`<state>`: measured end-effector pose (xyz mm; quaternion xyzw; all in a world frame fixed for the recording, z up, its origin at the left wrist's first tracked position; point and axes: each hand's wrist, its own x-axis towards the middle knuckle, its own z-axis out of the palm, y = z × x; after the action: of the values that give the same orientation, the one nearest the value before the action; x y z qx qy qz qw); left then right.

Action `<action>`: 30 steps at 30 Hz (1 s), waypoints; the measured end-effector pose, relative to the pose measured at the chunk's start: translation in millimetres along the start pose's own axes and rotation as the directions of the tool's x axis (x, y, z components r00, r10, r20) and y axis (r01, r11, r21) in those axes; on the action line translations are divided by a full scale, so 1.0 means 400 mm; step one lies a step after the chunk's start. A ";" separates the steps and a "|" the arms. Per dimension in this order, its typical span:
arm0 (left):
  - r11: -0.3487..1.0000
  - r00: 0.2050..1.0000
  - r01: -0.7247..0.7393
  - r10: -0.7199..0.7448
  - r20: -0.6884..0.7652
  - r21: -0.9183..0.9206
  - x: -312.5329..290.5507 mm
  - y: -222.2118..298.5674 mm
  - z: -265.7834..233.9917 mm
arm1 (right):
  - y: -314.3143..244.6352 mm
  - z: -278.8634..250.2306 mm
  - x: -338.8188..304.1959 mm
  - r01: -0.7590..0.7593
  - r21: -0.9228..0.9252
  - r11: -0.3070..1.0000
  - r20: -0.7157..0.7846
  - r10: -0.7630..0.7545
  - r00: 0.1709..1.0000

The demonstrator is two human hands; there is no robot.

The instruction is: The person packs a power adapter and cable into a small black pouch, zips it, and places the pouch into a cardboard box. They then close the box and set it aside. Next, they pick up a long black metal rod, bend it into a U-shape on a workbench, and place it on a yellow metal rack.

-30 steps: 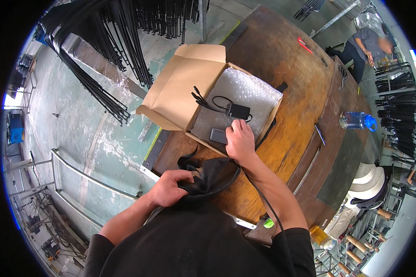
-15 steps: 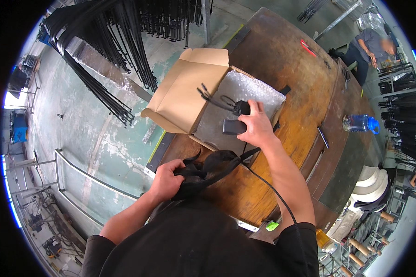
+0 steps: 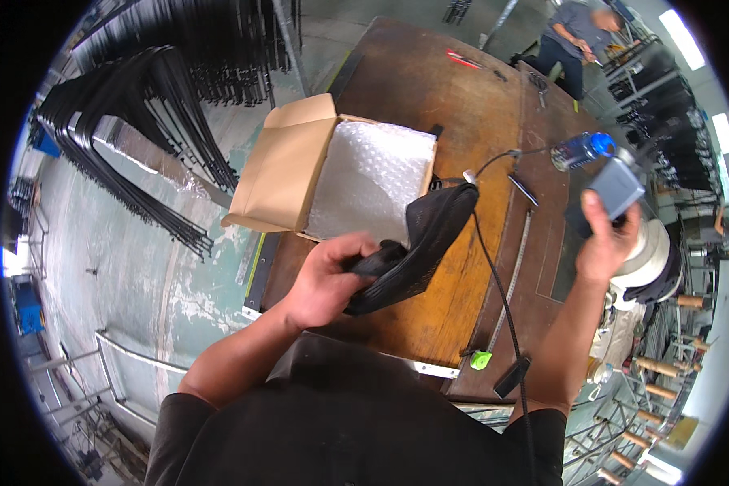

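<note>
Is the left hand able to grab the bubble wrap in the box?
Probably not without letting go: the left hand grips black mesh fabric, though the cardboard box is open and the bubble wrap lies nearby.

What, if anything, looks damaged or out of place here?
The green floor left of the wooden tabletop looks worn: irregular pale patches break its colour, as if paint had come off. The tabletop is unevenly stained too. Nothing looks spilled.

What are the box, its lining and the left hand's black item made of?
Box: apparently matte cardboard; plain brown, creased flaps. Lining: probably glossy plastic bubble wrap; glinting bumps. Black item: seemingly dull fabric, partly mesh; soft folds, fine holes. Fibre unclear.
</note>
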<state>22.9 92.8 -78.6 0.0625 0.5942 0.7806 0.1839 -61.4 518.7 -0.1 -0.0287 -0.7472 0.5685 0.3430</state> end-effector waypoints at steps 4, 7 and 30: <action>0.979 0.986 0.056 -0.085 -0.147 -0.196 0.062 -0.065 0.129 | -0.139 -0.228 -0.021 0.022 0.010 1.000 -0.175 -0.020 0.984; 0.960 0.929 0.248 -0.275 -0.247 -0.134 0.065 -0.184 0.153 | -0.184 -0.357 -0.128 -0.149 -0.031 0.988 -0.308 0.132 0.942; 0.147 0.690 -0.598 -0.405 0.600 0.788 -0.074 -0.479 0.206 | -0.169 -0.204 -1.157 -0.252 0.904 0.347 -0.175 0.835 0.521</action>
<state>117.0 200.1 -233.6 0.5059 0.8176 0.1121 0.2509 359.7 362.3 -153.8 -0.3275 -0.1864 0.8725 0.3111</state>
